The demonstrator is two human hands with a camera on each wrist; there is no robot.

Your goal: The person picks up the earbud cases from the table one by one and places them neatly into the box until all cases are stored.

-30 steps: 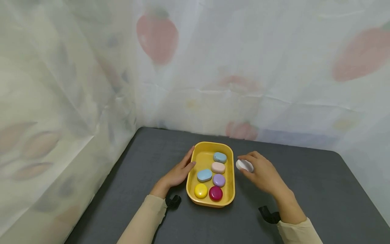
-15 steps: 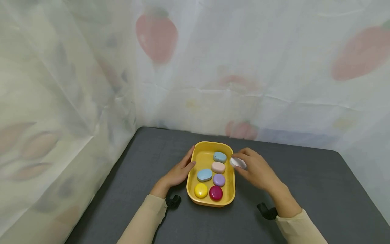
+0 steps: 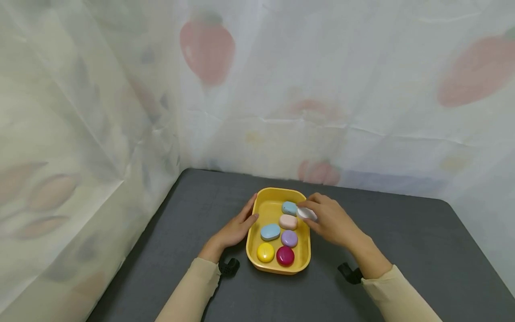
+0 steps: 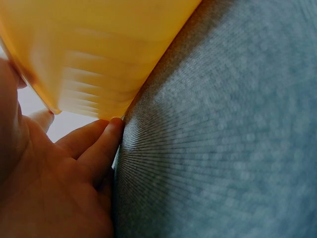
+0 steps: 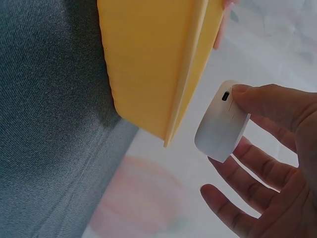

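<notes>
My right hand pinches a white earbud case between thumb and fingers, over the right rim of a yellow tray. The right wrist view shows a small charging port on the earbud case. My left hand holds the tray's left side, thumb at the rim and fingers along the outer wall. Inside the tray lie several small rounded cases: two light blue, one pink, one purple, one yellow and one dark red.
The tray stands on a dark grey cloth-covered table. Pale curtains printed with fruit hang behind and to the left. Black wrist-worn cameras sit by both sleeves.
My right hand has moved left with the white earbud case, from beside the tray to over its right rim. The left hand and the tray have stayed in place.
</notes>
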